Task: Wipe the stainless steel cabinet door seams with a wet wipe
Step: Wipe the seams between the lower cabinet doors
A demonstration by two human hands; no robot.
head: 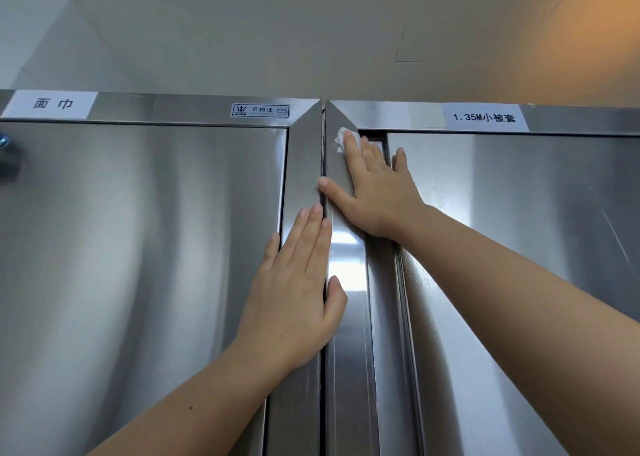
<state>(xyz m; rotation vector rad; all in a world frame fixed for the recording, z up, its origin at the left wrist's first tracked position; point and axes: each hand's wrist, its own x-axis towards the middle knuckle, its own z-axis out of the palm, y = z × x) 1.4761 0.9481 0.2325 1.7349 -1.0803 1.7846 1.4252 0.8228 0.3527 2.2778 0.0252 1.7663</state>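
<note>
We find two stainless steel cabinets side by side, parted by a narrow dark centre seam [322, 403] that runs top to bottom between their frames. The left hand [294, 300] lies flat on the left frame upright [299, 158], fingers straight and together, pointing upward; its thumb reaches across the centre seam and touches the right frame upright [346, 386]. It holds nothing. The right hand [377, 196] is placed higher, at the top inner corner of the right cabinet, also flat with its fingers extended. Beneath its fingertips [353, 140] it presses the wet wipe [342, 136] against the steel. The wipe is white and crumpled, and only a small part of it shows past the fingertips, just beside the dark gap at the top corner of the right door [519, 230]. The thumb of this hand stretches left to the centre seam, and the little finger rests apart from the others on the face of the right door, across the door seam [407, 317]. The left door [138, 230] sits shut in its frame, with a dark handle [7, 154] partly visible at the edge of the view. On the top rail we record a white label [52, 104] over the left door, a small certificate sticker [260, 110] near the left cabinet's corner, and a second white label [485, 117] reading "1.35M" followed by characters over the right door. A pale wall [277, 40] rises behind the cabinets.
</note>
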